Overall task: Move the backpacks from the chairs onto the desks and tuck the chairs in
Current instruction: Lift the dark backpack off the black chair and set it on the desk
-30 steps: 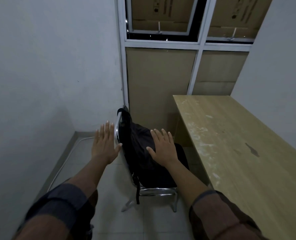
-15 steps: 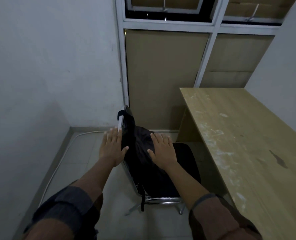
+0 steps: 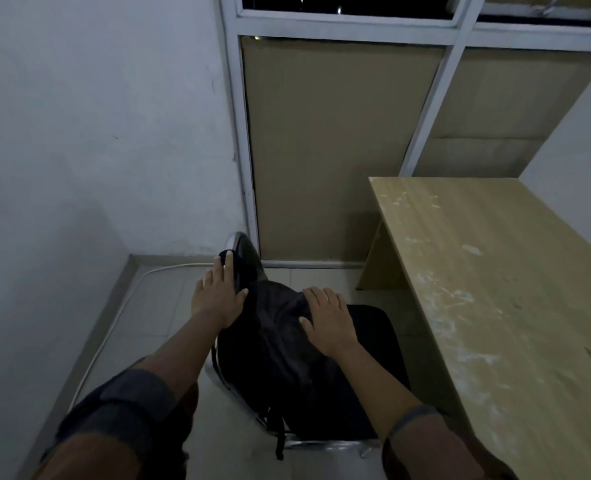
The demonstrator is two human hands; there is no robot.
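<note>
Lift backpack [image 3: 273, 348], upright on chair [image 3: 373, 341], rightward to desk [image 3: 495, 278]; left hand [image 3: 218, 296] flat, unclosed at backrest side, right hand [image 3: 328, 320] flat on desk side, nearer.

both forearms were bare. the left sleeve [image 3: 128, 407] was dark grey-blue, rolled near the elbow over brown fabric; the right sleeve [image 3: 436, 445] was brown with a grey-blue cuff band.
</note>
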